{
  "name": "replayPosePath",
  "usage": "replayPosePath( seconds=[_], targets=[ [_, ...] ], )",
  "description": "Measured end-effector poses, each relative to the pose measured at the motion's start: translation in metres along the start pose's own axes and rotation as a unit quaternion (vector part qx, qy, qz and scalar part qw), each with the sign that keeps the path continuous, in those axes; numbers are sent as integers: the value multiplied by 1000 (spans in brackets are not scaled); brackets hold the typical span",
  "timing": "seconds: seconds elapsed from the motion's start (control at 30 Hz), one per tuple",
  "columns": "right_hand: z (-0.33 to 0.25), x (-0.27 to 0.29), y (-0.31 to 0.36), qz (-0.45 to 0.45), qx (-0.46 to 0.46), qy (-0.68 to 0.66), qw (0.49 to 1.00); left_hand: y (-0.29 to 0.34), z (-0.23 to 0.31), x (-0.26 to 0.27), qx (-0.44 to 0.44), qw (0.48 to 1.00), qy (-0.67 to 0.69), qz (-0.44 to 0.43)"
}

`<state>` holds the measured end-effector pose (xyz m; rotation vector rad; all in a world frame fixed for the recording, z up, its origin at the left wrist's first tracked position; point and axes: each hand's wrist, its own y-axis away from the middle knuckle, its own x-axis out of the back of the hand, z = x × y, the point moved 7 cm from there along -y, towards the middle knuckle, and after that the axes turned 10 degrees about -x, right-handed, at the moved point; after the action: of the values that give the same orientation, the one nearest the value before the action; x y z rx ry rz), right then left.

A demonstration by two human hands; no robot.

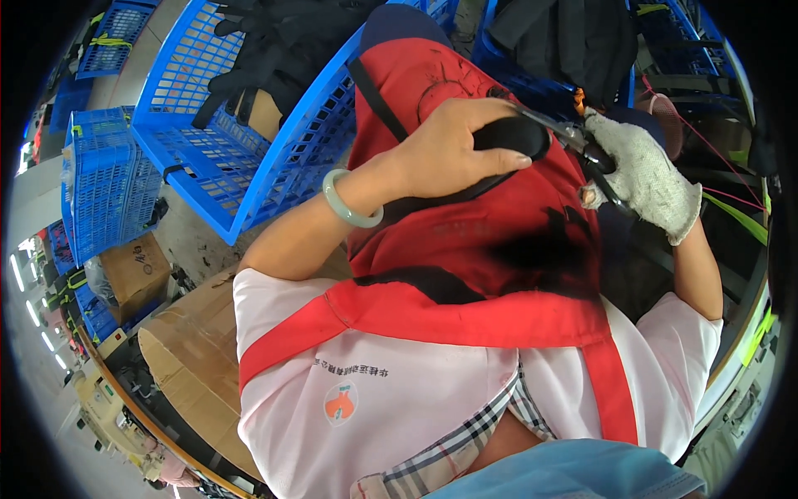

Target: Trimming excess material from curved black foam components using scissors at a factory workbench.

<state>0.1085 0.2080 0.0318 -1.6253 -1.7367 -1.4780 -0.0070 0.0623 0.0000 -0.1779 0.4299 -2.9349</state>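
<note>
Clock over the view, 12 at top. Black piece (519, 138) between 1 and 2, over the red apron (478, 224). Bare left hand (440, 158) at 1: grip clamped on the piece, thumb on the 6 side, fingers over the 12 side. Gloved right hand (644, 162) between 2 and 3: grip wrapped round the handles of a metal hand tool (590, 151), its nose pointing to 10, right at the piece's edge.

Doing it well: looks like close edge work, maybe trimming. I'd keep the left thumb clear of the tool's line, hold the edge taut, take small bites with just the tip, and turn the piece rather than the right wrist. Better to brace the piece on the lap so it can't roll.

Hard to make out: tool type (cutters, pliers or scissors), and whether its nose is apart or together. Can't confirm contact with the piece. Left fingertips partly hidden; the palm covers much of the piece toward 7, so its full shape is unclear. Orange bit (579, 101) at the tool's 12 side: can't say what. Black stock (287, 41) in the blue crate (287, 150) toward 11 is cut off at the top.
</note>
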Motion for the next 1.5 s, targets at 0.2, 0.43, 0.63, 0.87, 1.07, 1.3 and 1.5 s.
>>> replayPosePath(
  seconds=[0.2, 0.43, 0.63, 0.87, 1.07, 1.3, 1.5],
  targets=[
    [4, -3, 4, -27, -6, -6, 1000, 6, -3, 14, -35, 997, 26, 60],
    [0, -10, 5, -82, -69, -69, 992, 7, -3, 11, -30, 998, 32, 45],
    [-11, -5, 10, -23, 45, -38, 998, 7, 1, 6, -13, 1000, 1, 14],
    [-8, 3, 13, -39, -3, -8, 999, 7, -1, 0, -5, 999, 43, 16],
    [-15, 15, 14, -106, -39, 42, 993, 2, -3, -15, -2, 999, 39, -9],
    [-22, 33, 16, -78, -39, 85, 993, -1, -3, -20, 3, 999, 50, -22],
    [-29, 44, 13, -84, -86, 177, 977, 0, -7, -26, 2, 996, 85, -23]
  ],
)
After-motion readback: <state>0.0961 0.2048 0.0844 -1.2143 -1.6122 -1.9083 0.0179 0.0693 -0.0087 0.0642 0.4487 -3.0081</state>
